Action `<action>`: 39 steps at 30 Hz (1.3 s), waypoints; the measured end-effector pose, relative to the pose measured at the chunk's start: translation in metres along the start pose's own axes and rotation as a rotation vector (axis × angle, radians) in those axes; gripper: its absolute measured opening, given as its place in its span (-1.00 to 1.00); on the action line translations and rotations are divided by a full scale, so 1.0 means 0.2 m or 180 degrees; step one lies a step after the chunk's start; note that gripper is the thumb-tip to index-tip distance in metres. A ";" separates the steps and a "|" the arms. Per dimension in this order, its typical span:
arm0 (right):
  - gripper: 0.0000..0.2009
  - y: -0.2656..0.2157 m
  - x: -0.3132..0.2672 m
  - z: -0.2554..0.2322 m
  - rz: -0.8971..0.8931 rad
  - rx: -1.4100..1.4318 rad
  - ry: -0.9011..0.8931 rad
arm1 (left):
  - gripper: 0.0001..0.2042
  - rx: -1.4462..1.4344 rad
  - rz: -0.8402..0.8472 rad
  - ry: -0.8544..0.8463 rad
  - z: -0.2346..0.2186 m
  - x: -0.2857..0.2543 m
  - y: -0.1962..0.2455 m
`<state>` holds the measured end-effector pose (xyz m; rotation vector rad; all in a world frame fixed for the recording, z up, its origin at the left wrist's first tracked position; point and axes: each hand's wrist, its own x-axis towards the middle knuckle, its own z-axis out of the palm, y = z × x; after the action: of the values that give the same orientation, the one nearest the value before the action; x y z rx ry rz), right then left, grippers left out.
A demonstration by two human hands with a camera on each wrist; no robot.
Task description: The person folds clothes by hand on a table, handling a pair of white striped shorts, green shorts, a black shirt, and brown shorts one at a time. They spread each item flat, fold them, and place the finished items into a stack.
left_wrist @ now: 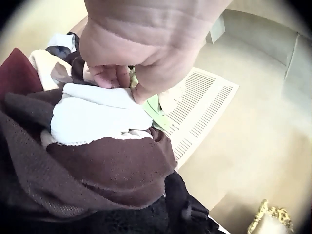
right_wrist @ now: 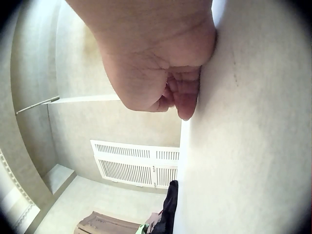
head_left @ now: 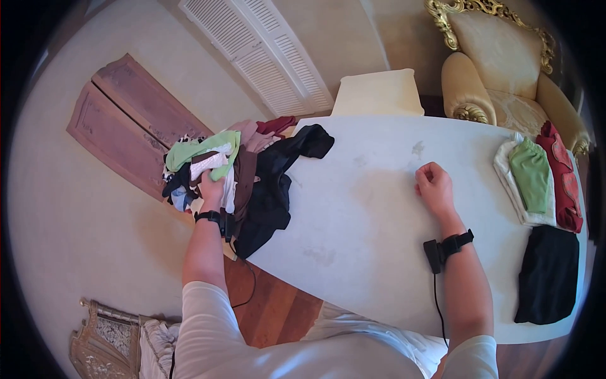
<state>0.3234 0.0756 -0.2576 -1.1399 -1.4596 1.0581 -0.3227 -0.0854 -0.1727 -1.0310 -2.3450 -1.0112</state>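
Note:
At the left end of the table is a heap of mixed clothes, with a green garment (head_left: 196,150), a brown one (head_left: 245,183) and a black one (head_left: 268,183). The left hand (head_left: 211,189) is in the heap; in the left wrist view that hand (left_wrist: 141,53) pinches a white cloth (left_wrist: 97,117) lying over brown fabric (left_wrist: 112,170). The right hand (head_left: 435,188) rests on the tabletop with its fingers curled, and no cloth shows in it; the right wrist view shows this hand (right_wrist: 161,68) against the white surface.
Along the right end of the white table (head_left: 353,240) lie a folded green garment (head_left: 531,174) on a white one (head_left: 505,164), a red one (head_left: 558,177) and a black one (head_left: 548,275). A chair (head_left: 377,93) and a gold armchair (head_left: 505,69) stand beyond the far edge.

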 end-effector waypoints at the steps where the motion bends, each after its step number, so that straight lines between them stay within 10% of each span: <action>1: -0.85 0.02 0.01 0.01 -0.0010 -0.0022 -0.0001 | -0.45 0.0375 -0.0131 -0.0186 0.01 0.06 -0.07; 6: -0.85 0.02 0.01 0.00 -0.0018 0.0024 -0.0024 | -0.70 -0.0406 -0.0205 0.0301 -0.05 0.08 0.02; 9: -0.85 0.03 0.01 0.01 -0.0049 -0.0006 -0.0011 | -0.74 -0.1312 0.0707 0.0786 -0.15 -0.03 0.28; 13: -0.85 0.01 0.01 0.01 -0.0003 -0.0034 0.0053 | -0.82 -0.0449 0.1357 -0.0248 -0.28 -0.26 0.59; 16: -0.85 0.01 0.01 0.02 0.0032 -0.0037 0.0029 | -0.85 -0.1552 0.0363 -0.1377 -0.28 -0.39 0.74; 23: -0.84 0.04 0.02 0.01 -0.0050 0.0081 0.0014 | -0.61 0.0099 0.1343 0.1262 -0.14 -0.07 0.13; 27: -0.84 0.04 0.02 0.01 -0.0024 0.0092 0.0034 | -0.46 -0.0749 0.0184 0.0611 -0.12 0.01 -0.11; 30: -0.84 0.03 0.02 0.02 -0.0031 0.0037 0.0047 | -0.48 -0.1503 -0.0977 0.0080 -0.20 -0.14 0.19; 39: -0.84 0.03 0.01 0.00 -0.0060 0.0021 0.0042 | -0.77 -0.3898 -0.1666 0.0028 -0.25 0.03 0.37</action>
<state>0.3232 0.0796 -0.2639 -1.1245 -1.4529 1.0397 -0.2682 -0.0842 -0.1015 -0.6710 -1.8712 -2.7891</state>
